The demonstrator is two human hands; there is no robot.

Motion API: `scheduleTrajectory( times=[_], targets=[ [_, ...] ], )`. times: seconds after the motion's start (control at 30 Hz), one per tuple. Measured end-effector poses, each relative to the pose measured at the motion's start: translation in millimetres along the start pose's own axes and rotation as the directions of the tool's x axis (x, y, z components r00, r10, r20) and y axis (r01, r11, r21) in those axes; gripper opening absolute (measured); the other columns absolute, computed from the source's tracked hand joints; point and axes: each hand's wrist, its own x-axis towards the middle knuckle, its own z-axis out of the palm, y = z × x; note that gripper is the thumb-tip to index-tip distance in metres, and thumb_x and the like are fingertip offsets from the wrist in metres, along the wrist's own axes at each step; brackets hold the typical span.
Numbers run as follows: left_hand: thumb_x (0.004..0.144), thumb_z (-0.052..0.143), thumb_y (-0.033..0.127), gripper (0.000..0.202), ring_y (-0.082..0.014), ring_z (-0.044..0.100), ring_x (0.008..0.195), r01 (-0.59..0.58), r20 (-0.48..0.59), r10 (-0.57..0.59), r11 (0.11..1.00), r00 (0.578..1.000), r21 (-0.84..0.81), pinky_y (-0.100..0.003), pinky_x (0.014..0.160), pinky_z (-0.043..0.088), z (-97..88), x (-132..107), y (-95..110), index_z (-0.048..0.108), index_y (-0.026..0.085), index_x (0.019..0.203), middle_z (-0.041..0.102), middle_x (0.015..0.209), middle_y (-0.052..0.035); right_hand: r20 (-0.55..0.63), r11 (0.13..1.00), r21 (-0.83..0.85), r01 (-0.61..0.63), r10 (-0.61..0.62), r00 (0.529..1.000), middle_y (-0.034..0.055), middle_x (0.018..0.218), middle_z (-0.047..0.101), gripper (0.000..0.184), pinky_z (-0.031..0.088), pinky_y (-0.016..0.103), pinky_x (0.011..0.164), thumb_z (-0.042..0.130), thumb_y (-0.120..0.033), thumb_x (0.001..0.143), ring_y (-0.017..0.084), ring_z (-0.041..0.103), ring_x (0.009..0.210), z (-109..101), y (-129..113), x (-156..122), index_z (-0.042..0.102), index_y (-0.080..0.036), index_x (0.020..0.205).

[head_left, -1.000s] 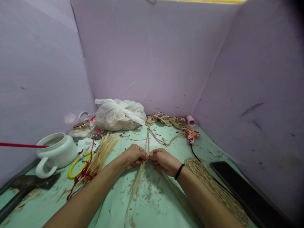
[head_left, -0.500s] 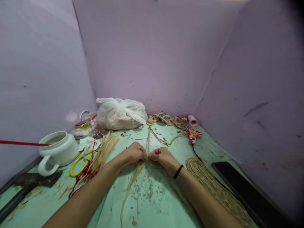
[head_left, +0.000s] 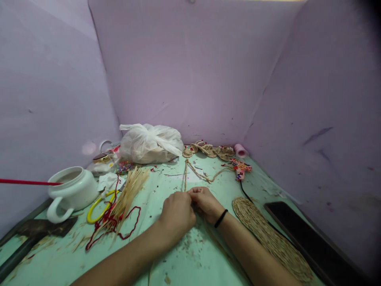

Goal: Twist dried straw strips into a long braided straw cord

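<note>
My left hand (head_left: 178,212) is curled closed, close against my right hand, over the near end of a thin braided straw cord (head_left: 185,178). My right hand (head_left: 205,202) pinches at the same spot, its fingertips on the fibres; the exact grip is partly hidden behind the left hand. From there the cord runs away from me to a point at the back, bends and trails to the right. Loose straw strands hang toward me below both wrists. A black band circles the right wrist. Beside the right forearm lies a woven straw sole (head_left: 270,238).
At left stand a white pot (head_left: 80,190), a hammer (head_left: 38,230), yellow-handled scissors (head_left: 97,210), red yarn (head_left: 131,236) and a straw bundle (head_left: 133,184). Behind are a white plastic bag (head_left: 151,143), small straw sandals (head_left: 208,149), a pink spool (head_left: 240,151), a patterned glue gun (head_left: 240,169). A dark slab (head_left: 303,238) lies right.
My left hand has come toward me and turned over, now covering the straw near the right fingertips. The right hand stays nearly in place. More red yarn shows beside the left forearm.
</note>
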Motion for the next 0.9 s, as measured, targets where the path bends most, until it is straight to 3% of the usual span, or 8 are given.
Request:
scheduleTrajectory(
  times=[0.1,0.17,0.27,0.4,0.47,0.63,0.73,0.9],
  targets=[
    [0.059,0.053,0.016,0.007,-0.015,0.049,0.053,0.005,0.098,0.001,0.998,0.995,-0.061,-0.023,0.05,0.03,-12.8,5.0,-0.2,0.057,0.013,0.053,0.048,0.049,-0.0035,0.064,0.999,0.027,-0.022,0.02,0.998,-0.0087,0.033,0.032,0.009,0.008,0.021,0.036,0.05,-0.017,0.053,0.002,0.02,0.031,-3.0,1.3,0.4,0.045,-0.015,0.046],
    [0.062,0.053,0.022,0.015,-0.0123,0.043,0.042,0.158,0.219,-0.115,0.969,0.969,-0.192,-0.022,0.043,0.027,-26.5,14.8,-6.0,0.055,0.013,0.05,0.041,0.039,-0.0003,0.098,0.999,0.039,-0.009,0.005,0.995,-0.008,0.034,0.034,0.01,0.011,0.02,0.036,0.053,-0.019,0.054,0.003,0.023,0.031,-5.1,2.5,1.2,0.047,-0.014,0.048],
    [0.063,0.049,0.016,0.009,-0.007,0.035,0.034,0.394,0.374,-0.219,0.775,0.901,-0.494,-0.018,0.036,0.022,-34.8,28.3,-19.0,0.056,0.012,0.059,0.043,0.038,0.0024,0.154,0.998,0.059,0.012,-0.021,0.988,-0.005,0.038,0.043,0.012,0.02,0.019,0.038,0.057,-0.021,0.055,0.004,0.033,0.035,-6.9,3.8,1.7,0.05,-0.013,0.05],
    [0.059,0.05,0.011,0.008,-0.0038,0.039,0.036,0.582,0.644,-0.087,0.532,0.76,-0.615,-0.014,0.034,0.026,-19.4,35.7,-32.1,0.056,0.008,0.056,0.051,0.046,-0.0012,0.216,0.995,0.095,0.04,-0.06,0.975,-0.0018,0.045,0.051,0.013,0.028,0.018,0.043,0.057,-0.024,0.056,0.005,0.042,0.042,-7.8,1.2,-0.8,0.052,-0.012,0.054],
    [0.058,0.052,0.012,0.007,-0.0046,0.039,0.034,0.576,0.624,-0.117,0.541,0.773,-0.612,-0.015,0.033,0.027,-12.8,36.1,-33.6,0.057,0.008,0.055,0.049,0.043,-0.0003,0.207,0.997,0.048,0.061,-0.07,0.976,-0.003,0.046,0.051,0.01,0.025,0.017,0.041,0.057,-0.021,0.055,0.004,0.038,0.039,-8.2,-1.2,-2.0,0.053,-0.012,0.057],
    [0.052,0.054,0.016,0.014,-0.0044,0.026,0.026,0.488,0.462,-0.264,0.731,0.847,-0.477,-0.017,0.028,0.016,-11.7,33.3,-30.1,0.045,0.013,0.042,0.033,0.029,0.0054,0.128,0.951,-0.242,0.192,-0.165,0.978,-0.0021,0.048,0.053,0.004,0.026,0.017,0.041,0.054,-0.014,0.054,0.004,0.036,0.041,-8.6,-0.4,0.8,0.055,-0.012,0.057],
    [0.05,0.052,0.015,0.016,-0.0051,0.024,0.025,0.41,0.401,-0.22,0.771,0.889,-0.487,-0.019,0.028,0.012,-10.1,31.4,-28.1,0.039,0.016,0.041,0.029,0.028,0.0066,0.029,0.84,-0.497,0.22,-0.237,0.971,0.0002,0.049,0.055,0.008,0.028,0.018,0.042,0.054,-0.018,0.055,0.007,0.04,0.045,-11.2,-0.6,0.7,0.059,-0.012,0.056],
    [0.052,0.05,0.016,0.015,-0.0057,0.022,0.024,0.422,0.408,-0.238,0.784,0.882,-0.455,-0.02,0.029,0.013,-9.7,27.5,-22.0,0.039,0.017,0.041,0.025,0.025,0.0065,0.004,0.644,-0.749,0.157,-0.233,0.972,0.0043,0.045,0.055,0.017,0.024,0.019,0.041,0.054,-0.024,0.058,0.009,0.042,0.044,-12.0,-16.1,-15.2,0.063,-0.01,0.052]
  ],
)
